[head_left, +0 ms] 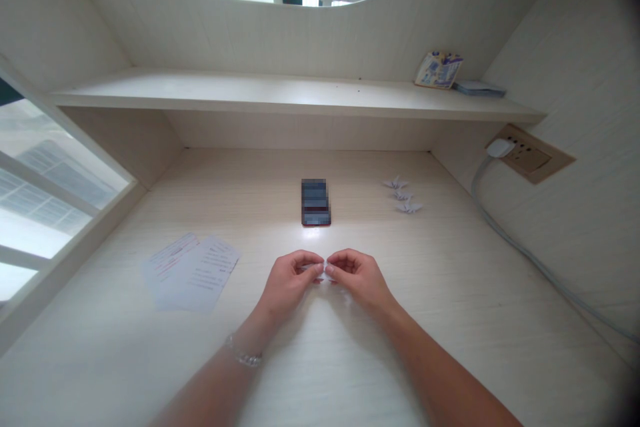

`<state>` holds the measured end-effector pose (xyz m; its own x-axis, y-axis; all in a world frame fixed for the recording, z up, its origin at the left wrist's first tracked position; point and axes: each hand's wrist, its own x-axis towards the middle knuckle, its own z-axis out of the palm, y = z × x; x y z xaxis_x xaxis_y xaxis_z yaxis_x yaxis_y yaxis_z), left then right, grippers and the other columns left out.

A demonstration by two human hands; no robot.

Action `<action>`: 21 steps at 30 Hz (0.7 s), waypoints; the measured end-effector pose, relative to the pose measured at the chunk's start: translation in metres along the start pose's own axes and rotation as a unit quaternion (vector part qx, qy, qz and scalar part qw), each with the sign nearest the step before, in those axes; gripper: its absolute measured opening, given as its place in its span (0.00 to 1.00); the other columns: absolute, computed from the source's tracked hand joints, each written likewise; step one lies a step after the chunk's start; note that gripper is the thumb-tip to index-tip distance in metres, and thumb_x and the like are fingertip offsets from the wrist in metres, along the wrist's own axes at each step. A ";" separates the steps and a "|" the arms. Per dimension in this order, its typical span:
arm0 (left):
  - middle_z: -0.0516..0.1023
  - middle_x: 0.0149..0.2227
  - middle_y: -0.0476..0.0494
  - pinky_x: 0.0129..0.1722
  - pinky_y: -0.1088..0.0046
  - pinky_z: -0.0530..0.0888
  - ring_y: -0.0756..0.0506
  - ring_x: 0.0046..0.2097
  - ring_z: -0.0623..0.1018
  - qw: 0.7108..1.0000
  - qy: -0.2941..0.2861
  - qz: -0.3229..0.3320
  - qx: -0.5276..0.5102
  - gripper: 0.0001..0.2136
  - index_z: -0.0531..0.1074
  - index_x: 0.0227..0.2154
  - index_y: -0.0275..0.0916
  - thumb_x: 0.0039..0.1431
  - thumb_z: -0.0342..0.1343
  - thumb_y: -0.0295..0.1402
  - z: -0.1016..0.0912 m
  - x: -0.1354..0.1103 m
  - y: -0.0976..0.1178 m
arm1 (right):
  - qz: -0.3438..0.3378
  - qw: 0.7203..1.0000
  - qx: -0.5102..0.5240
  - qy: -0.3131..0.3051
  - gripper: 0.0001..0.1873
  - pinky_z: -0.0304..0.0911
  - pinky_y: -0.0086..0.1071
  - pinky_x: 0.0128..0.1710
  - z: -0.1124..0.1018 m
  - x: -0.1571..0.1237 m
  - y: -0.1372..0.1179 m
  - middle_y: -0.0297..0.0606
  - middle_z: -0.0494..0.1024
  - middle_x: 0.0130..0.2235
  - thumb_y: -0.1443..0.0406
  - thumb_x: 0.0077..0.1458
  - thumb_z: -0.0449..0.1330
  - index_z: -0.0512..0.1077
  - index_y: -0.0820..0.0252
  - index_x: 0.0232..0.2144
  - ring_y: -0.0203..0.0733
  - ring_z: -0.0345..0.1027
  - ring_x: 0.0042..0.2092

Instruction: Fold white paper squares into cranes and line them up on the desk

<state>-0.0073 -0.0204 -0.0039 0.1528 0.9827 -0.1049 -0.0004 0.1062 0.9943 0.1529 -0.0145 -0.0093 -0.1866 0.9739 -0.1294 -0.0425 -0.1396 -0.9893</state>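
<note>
Both hands meet near the middle of the desk, pinching one small folded white paper [327, 273] between thumbs and fingers. My left hand [295, 277] grips its left side and wears a bracelet at the wrist. On the other side, my right hand [357, 275] is closed on the paper too. The fingers hide most of the paper, so its exact shape cannot be made out. Just beyond the hands lies a phone [315, 203], its screen blurred. Farther right sit three small folded paper cranes [403, 195] in a loose row.
Sheets of paper with writing [195, 273] lie overlapping at the left. A shelf [260, 90] runs across the back, holding a small printed packet [439, 69] and a flat stack [479, 88]. A white plug in the wall socket [533, 153] trails a grey cable [530, 257] along the right.
</note>
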 end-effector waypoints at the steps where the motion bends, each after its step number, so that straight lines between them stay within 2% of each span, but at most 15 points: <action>1: 0.77 0.31 0.42 0.33 0.69 0.76 0.46 0.33 0.76 1.000 -0.001 0.000 0.002 0.10 0.75 0.30 0.34 0.49 0.59 0.36 0.000 0.000 0.000 | -0.002 1.000 -0.001 -0.001 0.14 0.68 0.33 0.30 0.000 0.000 0.000 0.38 0.76 0.28 0.59 0.41 0.65 0.74 0.62 0.29 0.41 0.70 0.30; 9: 0.77 0.30 0.42 0.33 0.69 0.76 0.46 0.32 0.75 1.000 -0.004 -0.008 -0.021 0.09 0.75 0.30 0.33 0.49 0.59 0.34 0.001 0.000 0.003 | -0.002 1.000 -0.010 -0.010 0.10 0.68 0.31 0.30 -0.002 -0.001 -0.003 0.38 0.76 0.28 0.61 0.46 0.62 0.75 0.63 0.30 0.38 0.69 0.30; 13: 0.77 0.30 0.42 0.33 0.71 0.74 0.47 0.32 0.75 1.000 0.002 -0.003 0.001 0.08 0.75 0.30 0.33 0.48 0.59 0.32 0.000 -0.001 0.005 | 0.001 1.000 -0.010 -0.013 0.10 0.68 0.31 0.28 -0.001 0.000 -0.005 0.37 0.76 0.27 0.61 0.45 0.62 0.75 0.63 0.29 0.38 0.69 0.28; 18: 0.77 0.32 0.41 0.35 0.72 0.73 0.46 0.35 0.76 1.000 0.009 0.009 0.024 0.08 0.74 0.33 0.34 0.49 0.59 0.30 -0.004 0.000 -0.001 | -0.009 1.000 -0.021 -0.002 0.11 0.67 0.32 0.29 0.002 -0.002 -0.004 0.36 0.76 0.27 0.61 0.43 0.63 0.74 0.62 0.29 0.39 0.69 0.29; 21: 0.77 0.34 0.40 0.36 0.71 0.73 0.46 0.35 0.76 1.000 -0.007 0.003 -0.009 0.09 0.73 0.36 0.34 0.50 0.58 0.29 -0.006 0.001 -0.004 | -0.012 1.000 -0.026 -0.003 0.10 0.67 0.32 0.29 0.000 -0.002 -0.004 0.37 0.75 0.27 0.62 0.43 0.64 0.73 0.63 0.29 0.39 0.69 0.29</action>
<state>-0.0133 -0.0187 -0.0078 0.1663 0.9811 -0.0989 -0.0199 0.1036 0.9944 0.1530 -0.0159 -0.0050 -0.1926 0.9756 -0.1056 0.0046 -0.1068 -0.9943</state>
